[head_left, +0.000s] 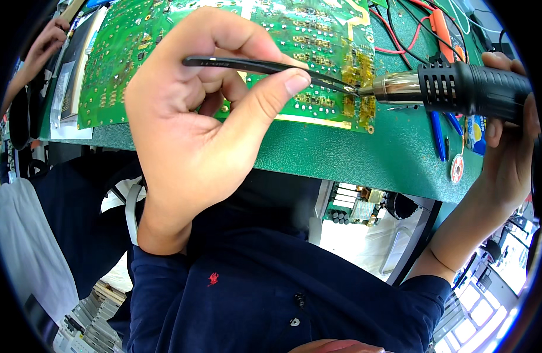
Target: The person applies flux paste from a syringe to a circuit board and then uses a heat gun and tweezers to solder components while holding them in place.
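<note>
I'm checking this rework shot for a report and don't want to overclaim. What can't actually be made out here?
Head view, the only one:
- What the tweezers tips grip: too small, lost against the hot air tool nozzle.
- Circuit board middle: covered by the left hand; its top is cut by the frame edge.
- Right hand: fingers partly behind the tool, blurred near the dark rim.
- Another person's hand, upper left: what it touches is unclear.

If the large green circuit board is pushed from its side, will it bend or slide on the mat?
The circuit board looks flat and rigid, so it probably slides rather than bends. The green mat looks textured, so likely some grip. Its small soldered parts seem fragile.
</note>
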A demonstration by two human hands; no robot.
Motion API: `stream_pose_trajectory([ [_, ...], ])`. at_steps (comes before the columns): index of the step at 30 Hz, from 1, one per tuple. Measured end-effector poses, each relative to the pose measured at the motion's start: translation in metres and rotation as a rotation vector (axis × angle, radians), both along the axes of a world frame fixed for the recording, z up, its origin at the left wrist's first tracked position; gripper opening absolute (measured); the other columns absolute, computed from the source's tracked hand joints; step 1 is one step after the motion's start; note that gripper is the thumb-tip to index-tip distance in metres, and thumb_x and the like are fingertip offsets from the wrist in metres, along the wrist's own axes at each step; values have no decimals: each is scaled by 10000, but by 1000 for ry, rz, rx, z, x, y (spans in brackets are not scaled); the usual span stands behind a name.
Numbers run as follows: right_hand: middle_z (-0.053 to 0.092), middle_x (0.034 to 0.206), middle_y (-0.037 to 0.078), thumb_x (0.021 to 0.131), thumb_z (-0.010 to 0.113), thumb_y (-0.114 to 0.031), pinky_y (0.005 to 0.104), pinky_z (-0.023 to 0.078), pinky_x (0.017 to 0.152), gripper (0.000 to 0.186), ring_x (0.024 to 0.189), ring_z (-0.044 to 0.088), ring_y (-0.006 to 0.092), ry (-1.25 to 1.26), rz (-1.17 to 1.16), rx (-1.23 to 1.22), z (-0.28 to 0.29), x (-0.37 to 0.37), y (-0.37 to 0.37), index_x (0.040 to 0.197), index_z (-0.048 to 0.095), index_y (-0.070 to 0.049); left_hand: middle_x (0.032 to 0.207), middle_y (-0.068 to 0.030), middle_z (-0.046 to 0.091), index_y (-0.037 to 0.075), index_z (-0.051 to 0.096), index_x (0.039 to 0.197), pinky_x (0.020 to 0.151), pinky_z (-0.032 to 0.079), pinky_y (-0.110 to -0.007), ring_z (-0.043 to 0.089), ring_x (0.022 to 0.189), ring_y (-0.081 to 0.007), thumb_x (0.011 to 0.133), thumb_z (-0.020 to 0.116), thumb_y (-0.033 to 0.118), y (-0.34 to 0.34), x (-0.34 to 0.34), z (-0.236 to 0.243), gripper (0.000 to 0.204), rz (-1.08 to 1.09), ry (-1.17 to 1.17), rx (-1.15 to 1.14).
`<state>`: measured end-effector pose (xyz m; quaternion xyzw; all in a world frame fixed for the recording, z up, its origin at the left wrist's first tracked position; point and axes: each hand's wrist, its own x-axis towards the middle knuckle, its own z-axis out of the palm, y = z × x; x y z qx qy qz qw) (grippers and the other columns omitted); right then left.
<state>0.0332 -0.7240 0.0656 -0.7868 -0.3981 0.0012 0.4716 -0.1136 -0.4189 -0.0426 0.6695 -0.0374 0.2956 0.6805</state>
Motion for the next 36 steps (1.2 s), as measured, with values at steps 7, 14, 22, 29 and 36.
stream_pose_trajectory([
  [7, 605, 1226, 229, 1039, 441, -273, 110, 476, 665, 430, 616, 588, 6, 64, 3, 76, -2, -19, 26, 1293, 473, 72, 883, -118, 700, 9, 577, 990, 607, 491, -168, 699, 841, -143, 825, 679, -115, 9, -1, 17, 230, -79, 93, 268],
  [14, 578, 1227, 203, 1044, 410, -179, 116, 388, 567, 338, 580, 469, 16, 156, -137, 201, -9, -22, 19, 1297, 442, 41, 823, -79, 697, 18, 592, 899, 460, 385, -175, 620, 650, -73, 803, 718, -52, 4, -6, 22, 174, -38, 130, 152],
  [22, 616, 1154, 198, 1008, 494, -268, 132, 379, 534, 405, 572, 467, 23, 157, -261, 196, -11, -28, 32, 1269, 443, 38, 904, -118, 723, 20, 590, 912, 490, 383, -153, 602, 650, -26, 816, 730, -37, 4, -12, 24, 180, -42, 161, 205],
  [29, 629, 1135, 184, 1014, 483, -288, 138, 392, 555, 396, 580, 466, 17, 128, -304, 162, -2, -31, 41, 1248, 469, 31, 938, -150, 724, 24, 571, 963, 507, 377, -153, 611, 676, -30, 824, 710, -61, 0, -14, 19, 214, -63, 119, 96],
  [36, 629, 1173, 159, 1030, 446, -334, 123, 385, 567, 449, 584, 444, 2, 47, -333, 140, -2, -33, 48, 1278, 471, 39, 944, -184, 693, -4, 542, 1013, 741, 562, -256, 706, 916, -255, 822, 670, -131, 8, -20, 16, 263, -11, 19, 177],
])
